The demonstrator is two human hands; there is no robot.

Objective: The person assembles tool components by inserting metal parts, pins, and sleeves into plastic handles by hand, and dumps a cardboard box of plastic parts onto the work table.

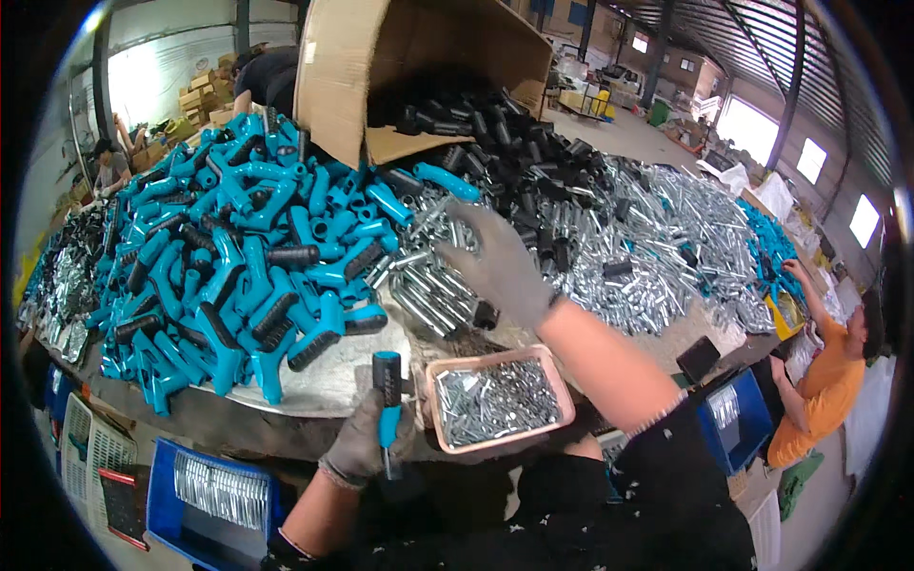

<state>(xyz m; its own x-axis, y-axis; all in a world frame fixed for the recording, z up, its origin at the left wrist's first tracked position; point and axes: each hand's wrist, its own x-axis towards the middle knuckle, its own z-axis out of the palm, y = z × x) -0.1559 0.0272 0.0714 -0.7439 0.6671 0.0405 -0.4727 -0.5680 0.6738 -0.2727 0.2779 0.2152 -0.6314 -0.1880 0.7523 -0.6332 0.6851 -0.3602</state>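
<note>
My left hand (pixel 367 440), in a grey glove, is closed round a teal-and-black plastic handle (pixel 388 385) held upright near the table's front edge. My right hand (pixel 505 266), also gloved, is stretched out over shiny metal tubes (pixel 430 300). Its thumb and fingers are apart, and I see nothing between them. Between my arms a pink tray (pixel 568 419) holds many small metal pins (pixel 495 400). To the left lies a big heap of teal branched handles (pixel 252 285) with black grips.
Behind my hands a cardboard box (pixel 333 86) lies on its side, black plastic sleeves (pixel 486 133) spilling out. Loose metal parts (pixel 638 243) spread rightward. Blue bins (pixel 228 547) (pixel 747 419) stand at both sides. A person in orange (pixel 819 390) works at the right.
</note>
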